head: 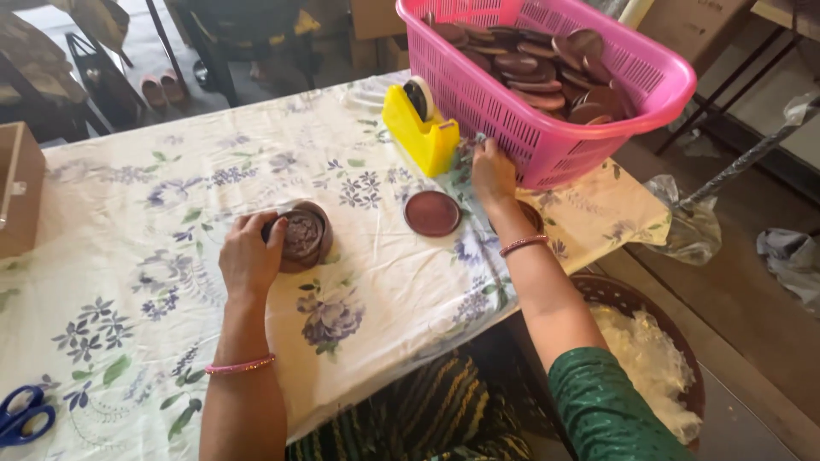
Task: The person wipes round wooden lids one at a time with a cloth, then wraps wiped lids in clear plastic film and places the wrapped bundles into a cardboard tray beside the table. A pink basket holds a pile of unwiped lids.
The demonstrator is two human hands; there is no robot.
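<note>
left hand (249, 256) curled in a grip, right hand (490, 171) reaching forward, fingers pinched

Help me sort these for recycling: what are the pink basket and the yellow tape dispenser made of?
Pink basket: looks like moulded plastic, with slotted walls and a slight sheen. Yellow tape dispenser: likely hard plastic too, smooth and glossy, one even colour.

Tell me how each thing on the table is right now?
Left hand: gripping the round brown container, which stands open.
Right hand: fingers at the tape end beside the yellow tape dispenser.
Brown lid: lying flat, apart from the container.
Pink basket: loaded with brown discs.
Blue scissors: lying untouched.
Brown basket: holds white stuffing.
</note>
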